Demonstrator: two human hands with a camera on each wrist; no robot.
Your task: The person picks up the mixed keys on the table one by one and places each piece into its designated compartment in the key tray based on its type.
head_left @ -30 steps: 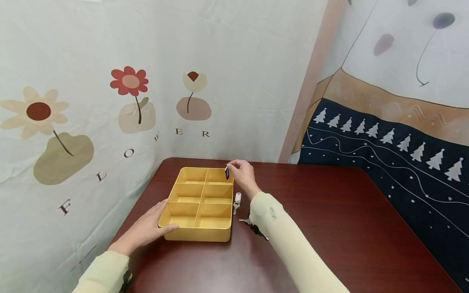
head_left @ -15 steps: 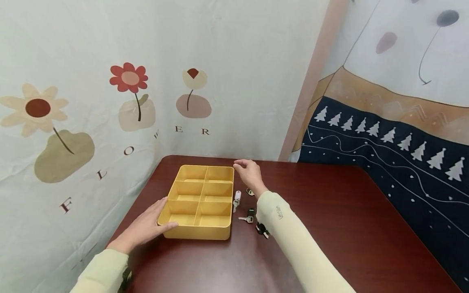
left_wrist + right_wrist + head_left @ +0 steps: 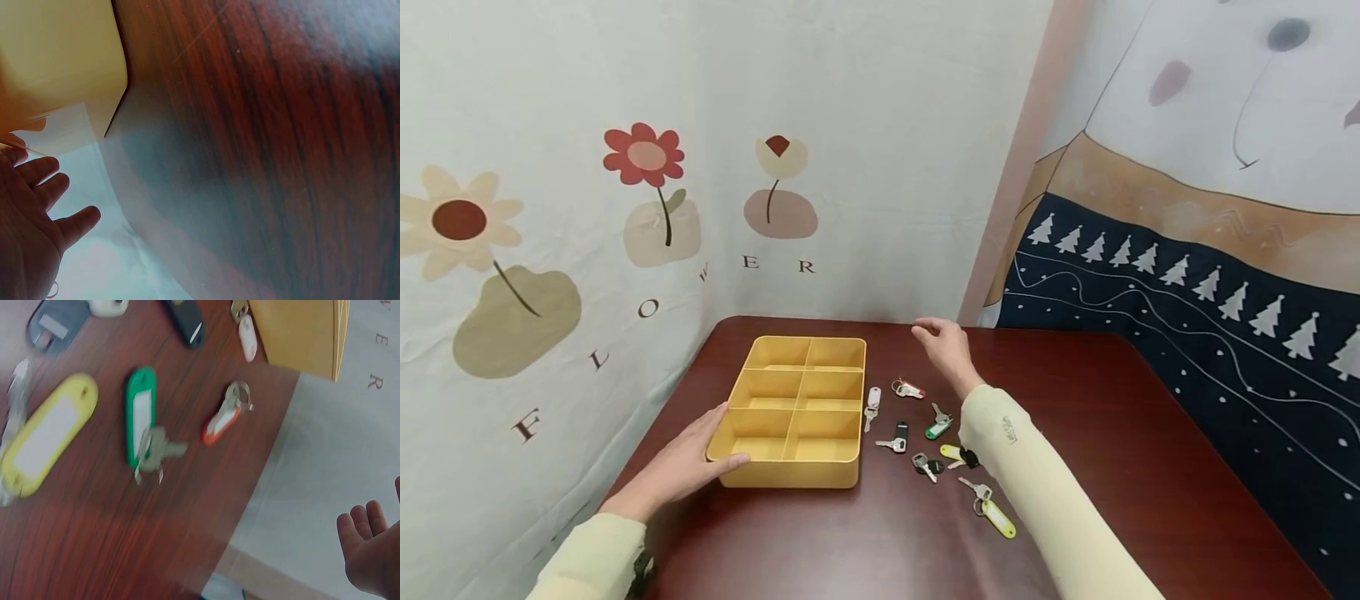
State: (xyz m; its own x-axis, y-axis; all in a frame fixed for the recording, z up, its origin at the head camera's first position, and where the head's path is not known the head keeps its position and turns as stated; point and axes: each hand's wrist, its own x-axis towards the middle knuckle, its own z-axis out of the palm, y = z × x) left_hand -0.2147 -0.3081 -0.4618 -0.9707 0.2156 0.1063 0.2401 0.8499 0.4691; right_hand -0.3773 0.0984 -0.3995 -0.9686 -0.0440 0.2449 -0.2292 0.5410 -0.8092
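My left hand [image 3: 679,460] rests at the near left corner of a yellow box [image 3: 790,476] with six-cell-style dividers, fingers along its side and thumb across the front. In the left wrist view those fingers [image 3: 78,226] are loosely extended. My right hand [image 3: 949,352] hovers beyond the scattered keys, fingers relaxed and holding nothing. Closest to it lie a key with a red tag [image 3: 913,390] and one with a green tag [image 3: 937,429]. A white-tagged key [image 3: 872,407] lies along the box's right side. The compartment floors are partly hidden by the walls.
Nearer lie black-headed keys [image 3: 901,438], another dark-tagged key [image 3: 933,467], a yellow-tagged key [image 3: 951,452] partly near the sleeve, and a larger-looking yellow tag [image 3: 997,518] with its key. The brown table [image 3: 1105,433] meets printed curtains [image 3: 880,167] behind.
My right hand let go of a small purple tag over the box's back right compartment, then moved right, uncovering more keys. The left hand stays at the box corner.
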